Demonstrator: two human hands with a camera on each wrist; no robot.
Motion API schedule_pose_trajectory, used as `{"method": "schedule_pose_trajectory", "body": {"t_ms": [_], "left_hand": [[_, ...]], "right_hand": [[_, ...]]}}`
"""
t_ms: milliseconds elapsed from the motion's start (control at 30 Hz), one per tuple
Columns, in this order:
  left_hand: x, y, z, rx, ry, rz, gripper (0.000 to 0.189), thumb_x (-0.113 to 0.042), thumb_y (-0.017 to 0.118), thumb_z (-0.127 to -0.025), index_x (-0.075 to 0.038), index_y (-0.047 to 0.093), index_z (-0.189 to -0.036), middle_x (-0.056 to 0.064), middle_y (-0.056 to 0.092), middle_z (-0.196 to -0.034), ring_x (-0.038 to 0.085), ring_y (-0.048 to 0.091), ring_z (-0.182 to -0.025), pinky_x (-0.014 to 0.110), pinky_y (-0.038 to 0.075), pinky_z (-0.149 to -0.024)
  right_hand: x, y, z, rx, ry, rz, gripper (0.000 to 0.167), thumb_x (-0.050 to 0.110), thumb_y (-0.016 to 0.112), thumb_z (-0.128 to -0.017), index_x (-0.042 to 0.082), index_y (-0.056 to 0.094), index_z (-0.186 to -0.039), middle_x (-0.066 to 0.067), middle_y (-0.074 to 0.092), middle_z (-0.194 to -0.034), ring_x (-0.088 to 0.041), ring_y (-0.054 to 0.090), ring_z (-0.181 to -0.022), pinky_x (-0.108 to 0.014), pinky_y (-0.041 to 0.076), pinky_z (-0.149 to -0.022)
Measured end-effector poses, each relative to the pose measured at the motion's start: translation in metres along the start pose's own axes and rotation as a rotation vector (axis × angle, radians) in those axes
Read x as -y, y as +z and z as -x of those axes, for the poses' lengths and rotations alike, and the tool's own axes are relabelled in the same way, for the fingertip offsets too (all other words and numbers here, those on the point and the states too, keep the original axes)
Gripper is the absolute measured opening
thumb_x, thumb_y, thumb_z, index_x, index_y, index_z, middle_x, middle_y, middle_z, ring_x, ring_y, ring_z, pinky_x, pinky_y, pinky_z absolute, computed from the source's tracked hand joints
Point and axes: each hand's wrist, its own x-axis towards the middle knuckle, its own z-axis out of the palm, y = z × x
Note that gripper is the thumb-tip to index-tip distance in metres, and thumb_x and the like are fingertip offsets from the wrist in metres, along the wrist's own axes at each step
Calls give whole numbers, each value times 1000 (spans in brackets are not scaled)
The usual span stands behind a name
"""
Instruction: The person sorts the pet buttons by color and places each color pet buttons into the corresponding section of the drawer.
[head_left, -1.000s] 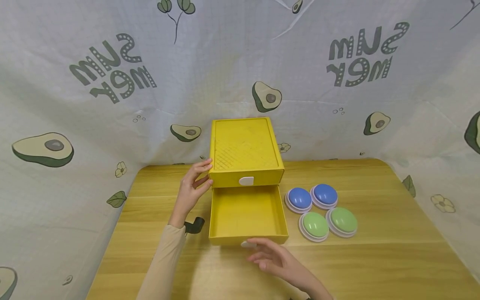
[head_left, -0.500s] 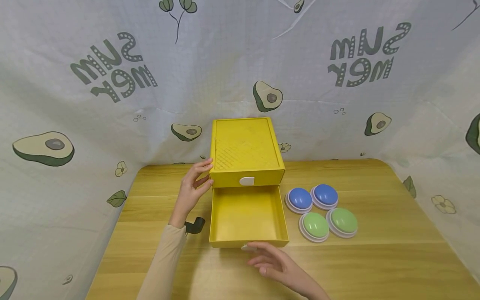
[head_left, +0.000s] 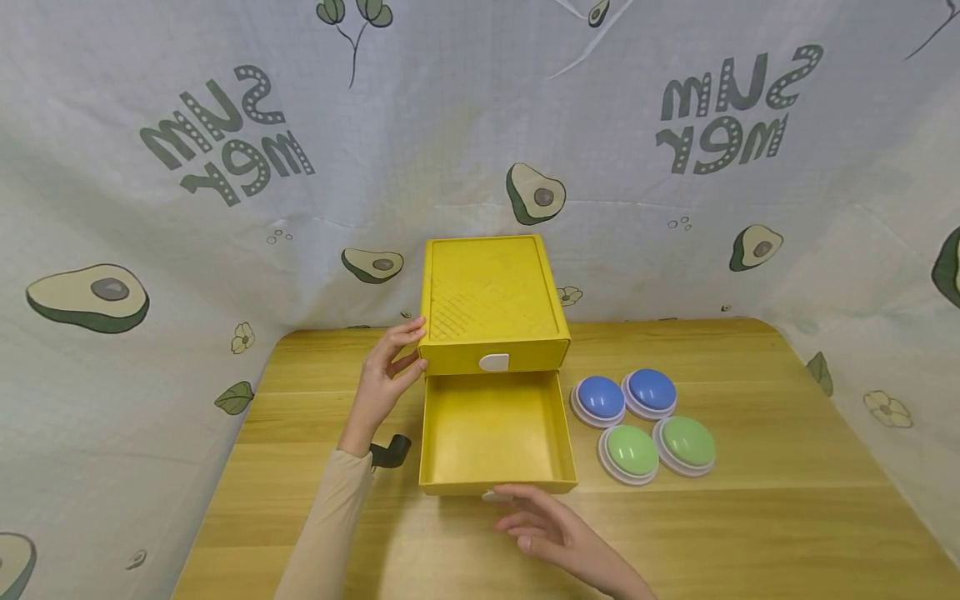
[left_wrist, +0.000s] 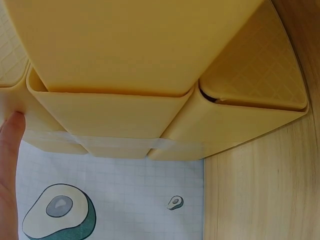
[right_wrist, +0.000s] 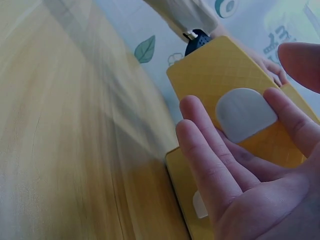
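A small yellow drawer cabinet (head_left: 491, 287) stands at the back of the table, its lower drawer (head_left: 453, 488) pulled out and bare inside. Its upper drawer front, with a white handle (head_left: 493, 362), is closed. My left hand (head_left: 381, 379) touches the cabinet's left front edge with fingertips and thumb; in the left wrist view one finger (left_wrist: 10, 155) lies against the yellow side. At the lower drawer's white handle (right_wrist: 245, 114), my right hand (head_left: 551, 529) has its index fingertip against the edge. Its fingers are loosely extended, and the thumb stands apart.
Two blue buttons (head_left: 600, 397) and two green buttons (head_left: 631, 450), all with white bases, sit right of the drawer on the wooden table (head_left: 780, 533). A printed avocado cloth (head_left: 465, 108) hangs behind. A dark wrist-camera mount (head_left: 392, 452) juts from the left wrist.
The lower drawer has come slightly further out towards me, and the right hand has shifted a little with it. The left hand stays against the cabinet.
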Motion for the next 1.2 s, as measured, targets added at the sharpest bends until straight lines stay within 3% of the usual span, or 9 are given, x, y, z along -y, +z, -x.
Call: {"method": "schedule_pose_trajectory", "body": {"t_ms": [333, 467, 600, 733, 967, 1200], "left_hand": [[-1, 0, 0, -12, -25, 9, 39, 19, 61, -83, 9, 56, -120, 23, 45, -138, 16, 48, -126, 35, 48, -95], [-14, 2, -2, -7, -26, 9, 37, 21, 60, -82, 13, 54, -118, 26, 45, -136, 14, 48, -124, 38, 48, -94], [-27, 3, -3, 2, -16, 1, 35, 20, 60, -83, 14, 53, -116, 28, 45, -134, 11, 48, -123, 42, 48, -94], [-28, 3, -4, -2, -17, -2, 35, 20, 61, -83, 14, 54, -116, 31, 44, -134, 9, 48, -123, 45, 47, -93], [-27, 2, -4, -1, -12, -2, 35, 20, 61, -83, 14, 54, -116, 31, 45, -134, 10, 48, -123, 43, 48, -93], [-28, 2, -4, 3, -8, 1, 35, 20, 60, -83, 14, 54, -117, 32, 44, -134, 7, 48, -123, 43, 48, -93]], "right_hand": [[1, 3, 0, -19, 29, 6, 48, 1, 42, -100, 5, 32, -146, -21, 36, -146, -34, 51, -119, -41, 46, -98], [1, 3, 1, -21, 17, 22, 48, -1, 42, -99, 5, 33, -146, -18, 37, -146, -34, 52, -118, -43, 46, -98], [5, 0, 2, -21, -36, 71, 48, -6, 43, -98, 3, 36, -145, -16, 41, -144, -33, 55, -115, -44, 48, -95], [11, -4, 6, -27, -99, 112, 49, -10, 43, -96, -1, 37, -144, -18, 51, -135, -33, 58, -110, -41, 51, -91], [27, -13, 11, -15, -185, 71, 51, -18, 39, -93, -9, 32, -142, -21, 56, -127, -31, 57, -113, -37, 50, -94], [44, -28, 17, -130, -350, 148, 53, -27, 41, -86, -16, 32, -137, -26, 54, -126, -29, 55, -116, -35, 47, -98]]}}
